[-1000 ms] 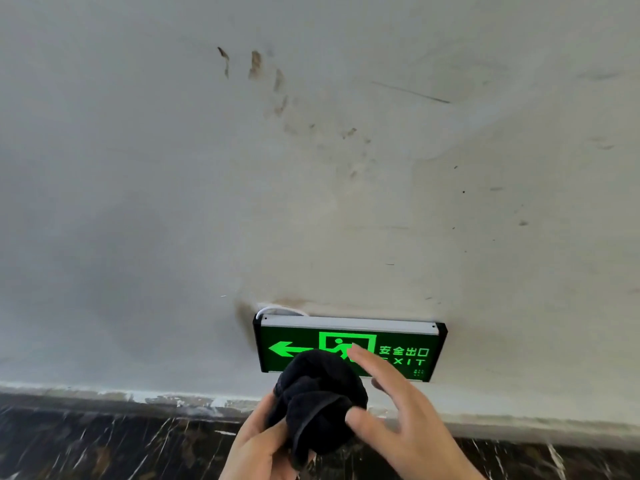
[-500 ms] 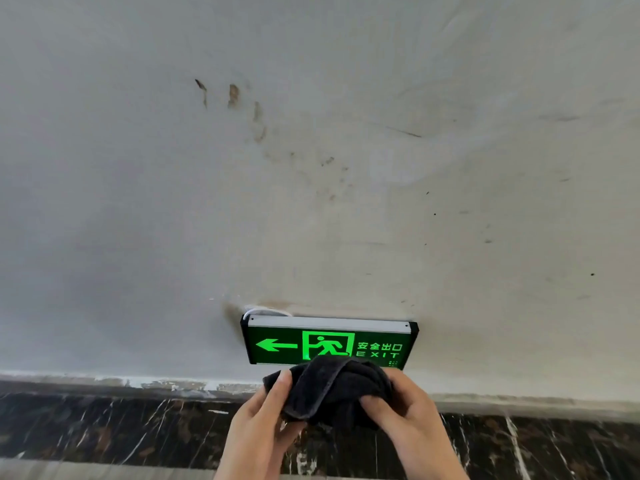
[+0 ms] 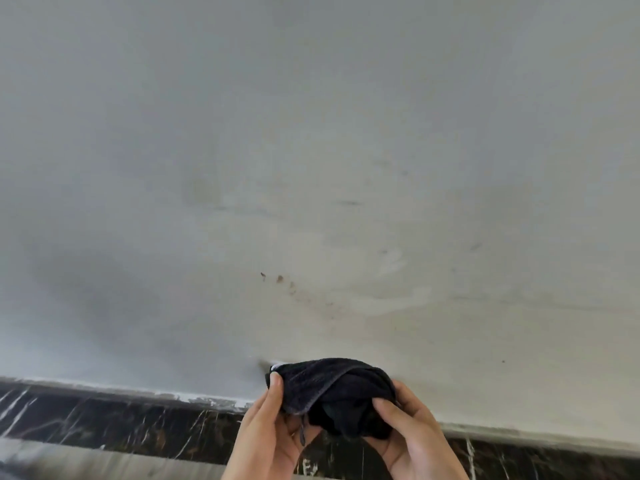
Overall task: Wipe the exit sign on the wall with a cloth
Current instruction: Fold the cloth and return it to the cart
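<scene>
Low down, hands (image 3: 346,434) bunching cloth (image 3: 332,393), wall (image 3: 311,168)

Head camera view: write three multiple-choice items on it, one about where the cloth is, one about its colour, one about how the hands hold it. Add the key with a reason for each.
1. Where is the cloth?
A. Low in the view, in front of the wall just above the dark marble band
B. Lying flat on the floor
C. Hanging from a hook high on the wall

2. What colour is the cloth?
A. White
B. Black
C. Yellow

3. How is the cloth held?
A. Left hand only
B. By no hand at all
C. Bunched between both hands

Key:
1 A: it sits before the pale wall, by the top edge of the marble band.
2 B: the fabric is black all over.
3 C: the left hand pinches its left edge and the right hand grips its right side.
</scene>
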{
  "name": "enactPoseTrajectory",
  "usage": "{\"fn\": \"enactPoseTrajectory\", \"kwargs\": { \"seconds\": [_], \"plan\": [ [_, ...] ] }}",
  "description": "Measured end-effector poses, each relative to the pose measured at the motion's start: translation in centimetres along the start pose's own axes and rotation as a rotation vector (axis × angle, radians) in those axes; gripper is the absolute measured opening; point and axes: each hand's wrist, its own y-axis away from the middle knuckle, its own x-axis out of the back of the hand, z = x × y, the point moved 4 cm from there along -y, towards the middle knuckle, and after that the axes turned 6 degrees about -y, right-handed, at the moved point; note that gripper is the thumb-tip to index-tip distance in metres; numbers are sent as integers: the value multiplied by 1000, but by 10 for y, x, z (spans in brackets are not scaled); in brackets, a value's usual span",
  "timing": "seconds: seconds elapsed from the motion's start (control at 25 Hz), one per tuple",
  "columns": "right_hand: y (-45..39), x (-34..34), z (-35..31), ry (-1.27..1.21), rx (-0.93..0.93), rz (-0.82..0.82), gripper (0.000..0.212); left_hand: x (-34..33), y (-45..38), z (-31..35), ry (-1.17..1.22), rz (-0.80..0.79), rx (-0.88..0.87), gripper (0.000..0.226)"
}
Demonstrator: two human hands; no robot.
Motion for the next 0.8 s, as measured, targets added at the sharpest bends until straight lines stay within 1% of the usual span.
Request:
{"fn": "enactPoseTrajectory", "kwargs": {
  "seconds": [0.16, 0.32, 0.4, 0.52, 0.6, 0.72, 0.8],
  "plan": [
    [55, -64, -54, -45, -50, -15, 44, -45, 63, 45, 9, 22, -21, 60],
    [99, -100, -77, -59, -114, -16, 49, -67, 125, 67, 55, 43, 34, 72],
    [113, -113, -80, -17, -118, -45, 50, -64, 150, 74, 50, 62, 22, 64],
    [120, -138, -74, 94, -96, -79, 44, -50, 182, 89, 14, 5, -93, 43],
    [117, -155, -61, 150, -108, -92, 40, -33, 197, 98, 17, 14, -161, 42],
    [110, -185, -38, 250, -141, -110, 31, -2, 220, 116, 28, 129, -266, 43],
    [103, -216, -21, 313, -154, -165, 26, 23, 236, 130, 53, 223, -344, 40]
  ]
}}
